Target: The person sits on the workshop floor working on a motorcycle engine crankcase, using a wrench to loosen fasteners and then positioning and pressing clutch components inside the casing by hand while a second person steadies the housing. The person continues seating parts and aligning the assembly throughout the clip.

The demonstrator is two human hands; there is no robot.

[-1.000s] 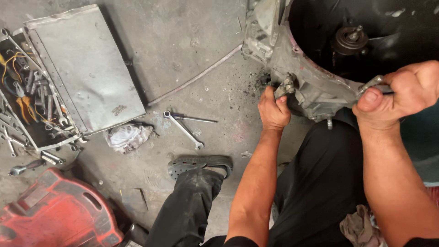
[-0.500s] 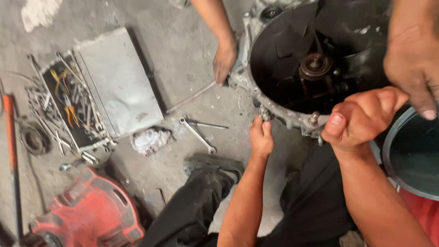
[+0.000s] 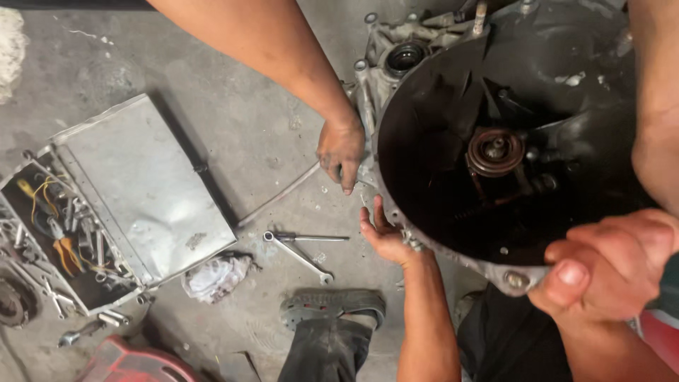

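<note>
A large grimy metal gearbox housing (image 3: 453, 92) fills the upper right, its dark open mouth facing me with a round rusty hub (image 3: 495, 151) inside. My left hand (image 3: 385, 237) cups the housing's lower left rim from below, fingers stretched along the outer wall. My right hand (image 3: 608, 265) is clenched on the lower right rim beside a bolt hole (image 3: 515, 280). Another person's hand (image 3: 341, 148) reaches down from the top and touches the housing's left side. A second arm (image 3: 658, 106) of another person lies along the right edge.
On the concrete floor, two spanners (image 3: 300, 251) lie left of my hand, with a crumpled rag (image 3: 212, 277) beside them. An open metal toolbox (image 3: 64, 240) with its grey lid (image 3: 148, 191) sits at the left. A red object (image 3: 134, 364) is at the bottom. My shoe (image 3: 332, 308) rests below the spanners.
The housing has tipped so its open mouth faces me and looms larger. Another person's arm came in from the top to the housing's left side. My left hand's fingers have spread.
</note>
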